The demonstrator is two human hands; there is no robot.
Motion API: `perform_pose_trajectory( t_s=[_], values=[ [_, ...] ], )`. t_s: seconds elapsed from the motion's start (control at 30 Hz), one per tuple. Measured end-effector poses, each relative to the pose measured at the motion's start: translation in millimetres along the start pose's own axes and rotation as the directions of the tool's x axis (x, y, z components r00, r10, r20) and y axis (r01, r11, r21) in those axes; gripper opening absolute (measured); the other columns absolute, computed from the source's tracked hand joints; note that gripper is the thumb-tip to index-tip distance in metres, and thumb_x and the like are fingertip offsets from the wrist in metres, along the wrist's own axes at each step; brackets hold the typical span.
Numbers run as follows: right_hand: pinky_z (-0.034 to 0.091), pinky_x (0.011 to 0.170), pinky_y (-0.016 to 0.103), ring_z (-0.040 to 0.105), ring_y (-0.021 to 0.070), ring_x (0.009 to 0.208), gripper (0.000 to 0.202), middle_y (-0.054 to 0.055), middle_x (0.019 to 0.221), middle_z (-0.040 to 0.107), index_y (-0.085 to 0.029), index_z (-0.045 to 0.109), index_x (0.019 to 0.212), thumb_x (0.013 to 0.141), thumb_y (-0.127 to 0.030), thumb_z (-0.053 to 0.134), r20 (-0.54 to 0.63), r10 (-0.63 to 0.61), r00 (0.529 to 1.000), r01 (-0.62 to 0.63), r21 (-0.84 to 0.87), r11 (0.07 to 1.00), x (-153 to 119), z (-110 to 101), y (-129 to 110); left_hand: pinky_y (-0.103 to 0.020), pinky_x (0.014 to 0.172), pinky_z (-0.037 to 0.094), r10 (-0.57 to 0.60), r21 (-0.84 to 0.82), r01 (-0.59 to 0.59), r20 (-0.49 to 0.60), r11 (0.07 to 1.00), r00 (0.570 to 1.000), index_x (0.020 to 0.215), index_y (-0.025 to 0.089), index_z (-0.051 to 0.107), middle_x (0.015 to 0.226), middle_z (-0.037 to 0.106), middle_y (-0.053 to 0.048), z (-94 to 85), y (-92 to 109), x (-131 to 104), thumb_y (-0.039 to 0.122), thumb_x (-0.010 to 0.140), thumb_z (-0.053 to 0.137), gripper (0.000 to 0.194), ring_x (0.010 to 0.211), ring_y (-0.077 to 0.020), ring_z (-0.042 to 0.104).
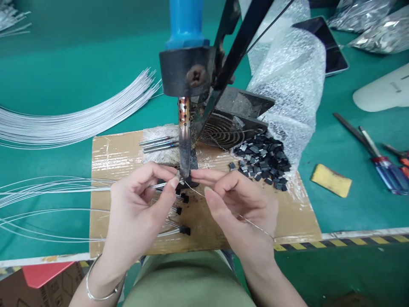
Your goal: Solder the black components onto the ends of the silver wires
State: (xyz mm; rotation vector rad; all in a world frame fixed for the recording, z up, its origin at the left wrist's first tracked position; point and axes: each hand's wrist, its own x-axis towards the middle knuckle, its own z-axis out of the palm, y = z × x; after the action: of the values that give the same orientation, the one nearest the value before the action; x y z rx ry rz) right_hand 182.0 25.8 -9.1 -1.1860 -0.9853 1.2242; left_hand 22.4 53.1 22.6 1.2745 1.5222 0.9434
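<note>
A soldering iron (184, 145) with a blue handle hangs upright in a black clamp, its tip pointing down between my hands. My left hand (140, 213) is closed, thumb and index finger pinching the ends of several white wires (100, 187) right beside the tip. What sits at the wire ends is too small to make out. My right hand (244, 209) holds a thin solder wire (257, 227), which runs past the thumb to the tip. Its index finger reaches close to the iron. Below my hands, wires ending in small black connectors (184, 230) lie on the cardboard (281, 217).
A pile of small black pieces (265, 162) lies right of a round fan grille (223, 130). Bubble wrap (287, 85), a yellow sponge (331, 181) and screwdrivers (388, 172) are on the right. A thick bundle of white wires (79, 125) spreads at left.
</note>
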Motion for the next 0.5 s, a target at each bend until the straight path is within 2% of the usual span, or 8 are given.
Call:
perform_pose_trajectory(
  t_s=[0.27, 0.5],
  values=[
    [0.062, 0.102, 0.035, 0.080, 0.0205, 0.108, 0.026, 0.003, 0.115, 0.084, -0.025, 0.061, 0.077, 0.090, -0.004, 0.069, 0.000, 0.011, 1.000, -0.011, 0.012, 1.000, 1.4, 0.6, 0.3, -0.020, 0.066, 0.055, 0.004, -0.007, -0.004, -0.011, 1.000, 1.000, 0.080, 0.022, 0.075, 0.085, 0.076, 0.000, -0.5, -1.9, -0.5, 0.011, 0.089, 0.074, 0.015, 0.075, -0.0128, 0.071],
    [0.062, 0.103, 0.035, 0.080, 0.0206, 0.110, 0.025, 0.003, 0.115, 0.084, -0.024, 0.061, 0.076, 0.093, -0.008, 0.070, 0.004, 0.025, 1.000, -0.025, 0.007, 1.000, 0.3, 0.4, -0.8, -0.017, 0.066, 0.053, -0.003, -0.021, 0.003, -0.006, 1.000, 1.000, 0.080, 0.023, 0.075, 0.084, 0.075, 0.002, 0.0, -3.5, -0.7, 0.011, 0.091, 0.074, 0.016, 0.077, -0.0111, 0.071]
  ],
)
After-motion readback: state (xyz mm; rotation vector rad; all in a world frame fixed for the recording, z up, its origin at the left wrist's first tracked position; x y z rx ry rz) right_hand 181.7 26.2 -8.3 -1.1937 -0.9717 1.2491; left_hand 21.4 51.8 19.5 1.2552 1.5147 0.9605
